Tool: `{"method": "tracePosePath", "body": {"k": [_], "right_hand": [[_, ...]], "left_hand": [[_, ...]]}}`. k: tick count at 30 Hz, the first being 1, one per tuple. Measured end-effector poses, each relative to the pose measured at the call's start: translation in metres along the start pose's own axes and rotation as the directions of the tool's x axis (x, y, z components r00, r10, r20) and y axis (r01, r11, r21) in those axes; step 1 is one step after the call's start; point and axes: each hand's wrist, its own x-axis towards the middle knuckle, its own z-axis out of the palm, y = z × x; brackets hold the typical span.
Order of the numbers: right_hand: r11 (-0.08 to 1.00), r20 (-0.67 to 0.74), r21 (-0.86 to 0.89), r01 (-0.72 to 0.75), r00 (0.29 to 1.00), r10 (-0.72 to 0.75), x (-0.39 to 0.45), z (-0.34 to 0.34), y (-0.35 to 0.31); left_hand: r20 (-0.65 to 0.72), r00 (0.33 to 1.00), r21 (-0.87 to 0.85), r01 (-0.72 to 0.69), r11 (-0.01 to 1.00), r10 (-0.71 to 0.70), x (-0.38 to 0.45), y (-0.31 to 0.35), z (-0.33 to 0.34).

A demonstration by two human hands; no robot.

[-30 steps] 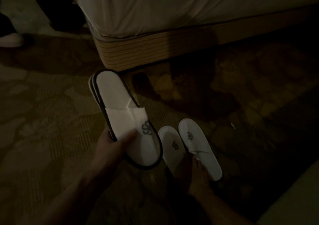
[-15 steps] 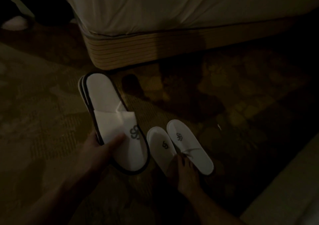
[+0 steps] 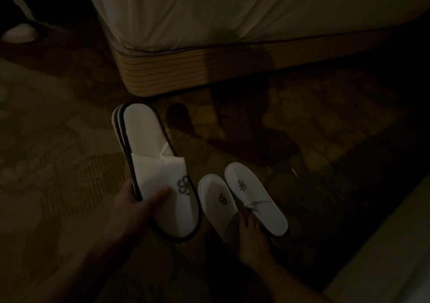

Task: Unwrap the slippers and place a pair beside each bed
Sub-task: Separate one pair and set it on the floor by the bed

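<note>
Slippers of one pair [image 3: 242,200] lie side by side on the patterned carpet [image 3: 58,163] near the corner of the bed [image 3: 209,23], long axes running from the person toward the bed, with the right hand [image 3: 250,235] resting on their near ends, fingers spread across both. Left hand [image 3: 137,207] is closed on a second, stacked pair of slippers [image 3: 160,170], thumb on top, held just left of the first pair on a like axis. Judgement: the stacked pair awaits the other bed, so the left hand carries it.
</note>
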Motion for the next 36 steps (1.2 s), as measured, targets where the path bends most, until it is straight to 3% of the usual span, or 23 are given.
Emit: {"method": "tracePosePath", "body": {"k": [16, 24, 36], "right_hand": [[0.998, -0.062, 0.000, -0.057, 0.996, 0.057, 0.007, -0.001, -0.001], [0.978, -0.084, 0.134, -0.159, 0.982, 0.171, 0.009, -0.009, 0.002], [0.989, -0.023, 0.096, -0.117, 0.993, 0.120, -0.005, -0.011, 0.009]], "left_hand": [[0.020, 1.000, 0.024, 0.000, 1.000, -0.001, -0.005, 0.000, 0.008], [0.007, 1.000, 0.019, -0.006, 1.000, 0.006, -0.005, 0.000, 0.006], [0.061, 0.998, 0.033, 0.022, 0.999, -0.024, -0.007, 0.000, 0.012]]}}
